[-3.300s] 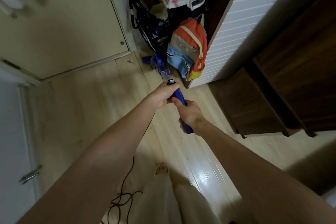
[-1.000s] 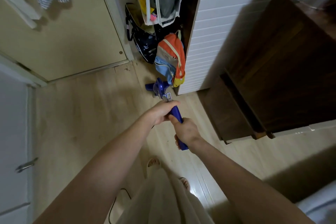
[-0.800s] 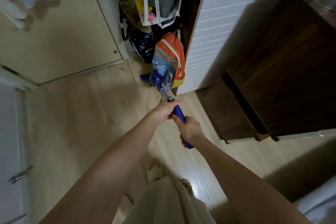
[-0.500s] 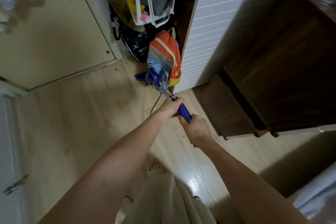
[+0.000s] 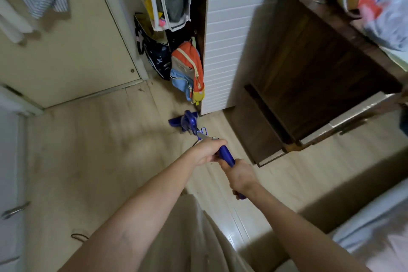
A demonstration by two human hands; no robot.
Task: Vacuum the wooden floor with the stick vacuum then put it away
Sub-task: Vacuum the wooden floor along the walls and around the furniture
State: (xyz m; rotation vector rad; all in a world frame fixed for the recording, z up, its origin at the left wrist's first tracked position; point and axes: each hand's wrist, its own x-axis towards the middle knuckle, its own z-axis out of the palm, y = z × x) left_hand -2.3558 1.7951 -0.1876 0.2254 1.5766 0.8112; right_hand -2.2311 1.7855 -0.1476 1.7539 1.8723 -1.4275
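A blue stick vacuum [image 5: 189, 122] stands on the light wooden floor [image 5: 92, 157], its head just in front of the corner of a white slatted cabinet [image 5: 227, 55]. Its blue handle runs back toward me. My left hand [image 5: 207, 152] grips the upper part of the handle, just below the metal tube. My right hand [image 5: 239, 175] grips the handle's rear end, whose tip shows under the wrist.
An orange and blue backpack [image 5: 187, 70] leans against the white cabinet, with a dark bag [image 5: 154, 55] behind it. A dark wooden dresser [image 5: 309, 77] stands at the right. A closed cream door [image 5: 66, 51] is at the left. A black cord [image 5: 78, 236] lies on the floor.
The vacuum head has slid back from under the backpack toward me and now sits in front of the white cabinet's corner. Both hands kept their grip on the handle.
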